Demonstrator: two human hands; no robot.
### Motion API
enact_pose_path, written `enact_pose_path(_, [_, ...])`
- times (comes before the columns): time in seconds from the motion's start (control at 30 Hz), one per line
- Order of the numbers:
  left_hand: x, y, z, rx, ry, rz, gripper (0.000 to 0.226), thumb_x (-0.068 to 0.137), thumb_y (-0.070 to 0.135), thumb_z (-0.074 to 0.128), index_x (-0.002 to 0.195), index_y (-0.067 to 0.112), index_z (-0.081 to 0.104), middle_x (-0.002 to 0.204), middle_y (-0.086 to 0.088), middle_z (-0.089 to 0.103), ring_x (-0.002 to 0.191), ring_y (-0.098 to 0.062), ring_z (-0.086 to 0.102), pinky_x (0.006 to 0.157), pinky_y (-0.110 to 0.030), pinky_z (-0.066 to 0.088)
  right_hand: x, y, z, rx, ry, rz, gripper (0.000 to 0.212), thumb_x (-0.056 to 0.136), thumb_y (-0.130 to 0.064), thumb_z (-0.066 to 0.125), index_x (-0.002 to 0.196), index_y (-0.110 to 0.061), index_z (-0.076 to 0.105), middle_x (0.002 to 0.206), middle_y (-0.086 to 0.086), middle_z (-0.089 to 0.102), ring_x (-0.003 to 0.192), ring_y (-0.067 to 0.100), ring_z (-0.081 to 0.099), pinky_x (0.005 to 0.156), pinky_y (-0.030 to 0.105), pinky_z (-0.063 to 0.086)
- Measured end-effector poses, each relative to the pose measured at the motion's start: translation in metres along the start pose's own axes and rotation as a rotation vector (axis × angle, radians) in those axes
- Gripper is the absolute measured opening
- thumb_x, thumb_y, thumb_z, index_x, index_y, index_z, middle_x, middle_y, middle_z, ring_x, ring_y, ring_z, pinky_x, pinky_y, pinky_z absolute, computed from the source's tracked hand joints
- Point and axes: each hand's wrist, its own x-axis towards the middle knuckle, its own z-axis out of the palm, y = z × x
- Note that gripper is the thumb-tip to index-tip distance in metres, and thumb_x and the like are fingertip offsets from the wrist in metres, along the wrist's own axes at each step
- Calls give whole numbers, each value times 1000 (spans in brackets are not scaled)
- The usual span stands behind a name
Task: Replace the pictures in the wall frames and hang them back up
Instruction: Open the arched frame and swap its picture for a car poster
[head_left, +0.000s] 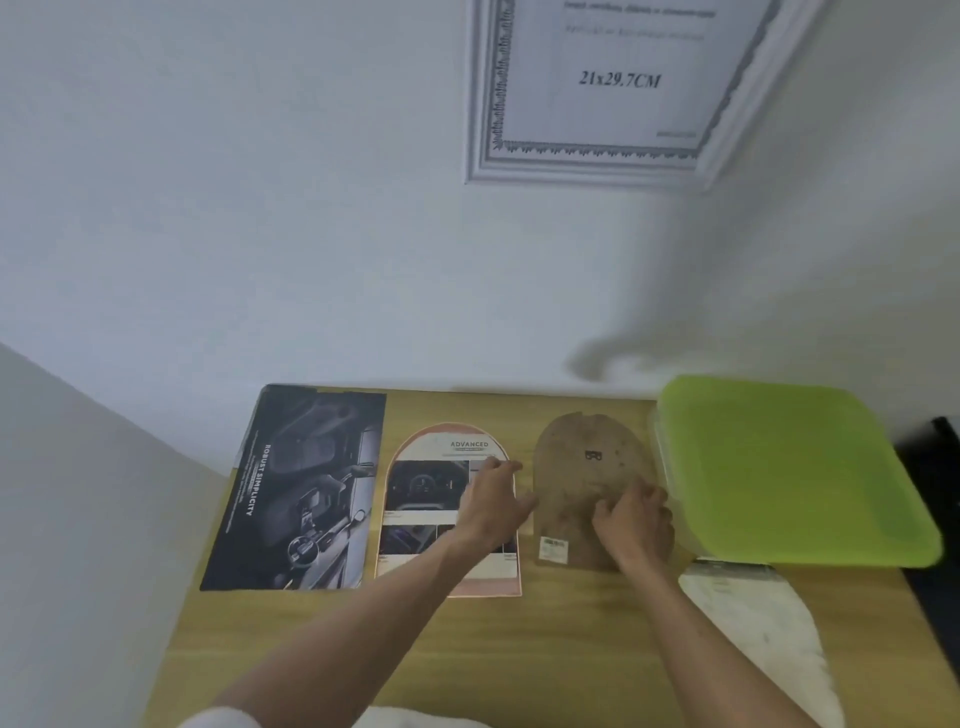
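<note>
An arched pink frame (415, 519) lies flat on the wooden table (571, 649), with an arch-cut picture headed "ADVANCED" inside it. My left hand (493, 499) rests on the picture's right edge with fingers spread. Right of it lies the arched brown backing board (582, 467), a small hanger near its top. My right hand (634, 525) sits on the board's lower right part with fingers curled at its edge. A dark printed sheet reading "ROBUST SIMPLICITY" (301, 493) lies at the left. A white rectangular frame (597, 88) marked "21x29.7CM" hangs on the wall above.
A clear plastic box with a lime-green lid (789, 473) stands at the table's right, close to the backing board. A white arched piece (753, 623) lies at the front right. The wall runs directly behind the table.
</note>
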Motion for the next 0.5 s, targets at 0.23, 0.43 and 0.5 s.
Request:
enact_pose_path(0.23, [17, 46, 49, -85, -82, -294, 50, 81, 21, 63, 125, 0, 53, 130, -21, 47, 114, -38, 53, 97, -42, 49, 1, 19, 9, -42, -76, 31, 60, 93, -37, 51, 144, -11, 33, 147, 19, 28, 124, 39, 46, 97, 48, 46])
enact_pose_path(0.43, [40, 43, 63, -263, 0, -464, 53, 69, 17, 62, 120, 3, 54, 123, -17, 56, 111, -37, 56, 95, -47, 51, 2, 17, 9, 52, -85, 87, 66, 89, -43, 57, 144, -15, 34, 147, 19, 26, 128, 42, 37, 101, 51, 41])
enact_pose_path(0.5, [42, 43, 57, -343, 29, -473, 49, 67, 15, 62, 115, 4, 58, 119, -14, 61, 107, -34, 59, 94, -42, 52, 3, 15, 7, 110, -83, 117, 68, 87, -45, 59, 144, -16, 35, 146, 19, 26, 127, 43, 36, 104, 52, 38])
